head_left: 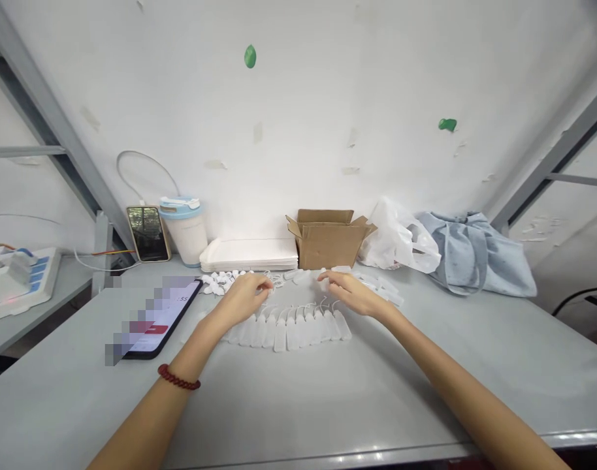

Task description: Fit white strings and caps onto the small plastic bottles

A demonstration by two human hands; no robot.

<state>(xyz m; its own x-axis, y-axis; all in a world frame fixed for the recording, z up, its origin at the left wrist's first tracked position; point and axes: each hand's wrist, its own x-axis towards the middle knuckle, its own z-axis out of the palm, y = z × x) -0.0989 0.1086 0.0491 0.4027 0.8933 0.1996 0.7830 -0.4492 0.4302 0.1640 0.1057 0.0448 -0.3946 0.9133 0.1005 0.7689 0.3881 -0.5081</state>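
Note:
My left hand [244, 295] reaches over the grey table [328, 405], its fingers curled together near a pile of small white parts [220, 282]; whether they pinch one I cannot make out. My right hand [350, 290] hovers opposite, fingers bent and close together near some clear plastic pieces [384, 287]. Between and just in front of both hands lies a row of several translucent white tags with loops [291, 326], side by side. A red bead bracelet [178, 378] is on my left wrist.
A phone [156, 320] lies at the left of the table. At the back stand a second phone [148, 233] on a cable, a white lidded cup [185, 228], stacked white trays [249, 254], an open cardboard box [328, 240], a plastic bag [401, 238] and a blue cloth bag [475, 251].

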